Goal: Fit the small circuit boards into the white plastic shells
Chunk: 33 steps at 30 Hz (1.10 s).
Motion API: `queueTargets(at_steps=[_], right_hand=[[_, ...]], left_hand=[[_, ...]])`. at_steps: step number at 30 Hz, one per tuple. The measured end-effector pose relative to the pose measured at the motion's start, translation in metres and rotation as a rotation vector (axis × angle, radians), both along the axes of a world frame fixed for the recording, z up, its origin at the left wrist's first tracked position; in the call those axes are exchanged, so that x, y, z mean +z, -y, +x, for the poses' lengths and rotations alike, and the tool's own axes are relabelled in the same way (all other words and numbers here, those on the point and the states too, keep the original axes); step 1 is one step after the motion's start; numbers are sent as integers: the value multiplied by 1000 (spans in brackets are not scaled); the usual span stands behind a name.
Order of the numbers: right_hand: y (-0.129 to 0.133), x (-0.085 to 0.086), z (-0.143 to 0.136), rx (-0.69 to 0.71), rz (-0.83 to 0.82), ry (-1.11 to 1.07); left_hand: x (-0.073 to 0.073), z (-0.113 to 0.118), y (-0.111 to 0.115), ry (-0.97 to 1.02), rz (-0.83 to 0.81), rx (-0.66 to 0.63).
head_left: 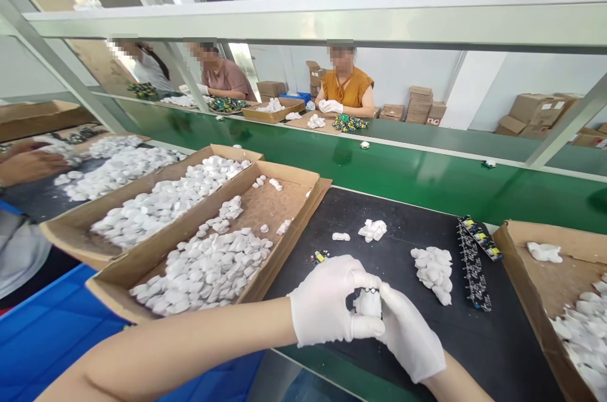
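My left hand (327, 301), in a white glove, is closed round a small white plastic part (368, 304), thumb below and fingers above. My gloved right hand (411, 335) grips the same part from the other side. Small dark round details show at the part's top edge; the rest is hidden by my fingers. Just beyond my left hand lies a small circuit board with a yellow component (320, 255). Farther off on the black mat (379, 203) are a single white piece (341, 237) and a small white cluster (372, 230). A larger pile of white parts (433, 272) lies to the right.
Rows of circuit boards (474, 266) lie right of the pile, beside a cardboard tray (521, 282). Left are cardboard trays (296, 215) of white parts. Behind the mat runs a green conveyor belt (417, 177). Co-workers sit across it; another person's hand (35, 162) is at far left.
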State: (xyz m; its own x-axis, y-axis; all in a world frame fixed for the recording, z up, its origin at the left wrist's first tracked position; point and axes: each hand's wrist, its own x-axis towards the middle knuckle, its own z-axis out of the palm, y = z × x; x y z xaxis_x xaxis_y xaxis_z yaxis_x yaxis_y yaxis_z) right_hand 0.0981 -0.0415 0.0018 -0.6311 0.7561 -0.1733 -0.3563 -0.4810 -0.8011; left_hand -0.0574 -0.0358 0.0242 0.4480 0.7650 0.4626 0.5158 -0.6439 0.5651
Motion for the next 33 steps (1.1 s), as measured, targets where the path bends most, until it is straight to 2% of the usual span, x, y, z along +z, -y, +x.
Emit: queueTargets(at_steps=[2, 4, 13, 17, 22, 29, 33], right_hand=[[-1, 0, -1, 16, -115, -62], [-2, 1, 0, 24, -124, -64], [-1, 3, 3, -2, 67, -51], [-1, 6, 5, 11, 86, 1], [-3, 6, 5, -17, 178, 83], [-1, 5, 5, -2, 206, 22], [-1, 7, 5, 11, 279, 92]], left_hand=[[-1, 1, -1, -23, -43, 1], [-2, 2, -1, -22, -89, -9], [-5, 3, 0, 54, -172, 26], [-9, 2, 2, 85, -99, -40], [-9, 2, 3, 82, -77, -41], [-7, 1, 4, 158, -143, -70], [-6, 1, 8, 167, -221, -71]])
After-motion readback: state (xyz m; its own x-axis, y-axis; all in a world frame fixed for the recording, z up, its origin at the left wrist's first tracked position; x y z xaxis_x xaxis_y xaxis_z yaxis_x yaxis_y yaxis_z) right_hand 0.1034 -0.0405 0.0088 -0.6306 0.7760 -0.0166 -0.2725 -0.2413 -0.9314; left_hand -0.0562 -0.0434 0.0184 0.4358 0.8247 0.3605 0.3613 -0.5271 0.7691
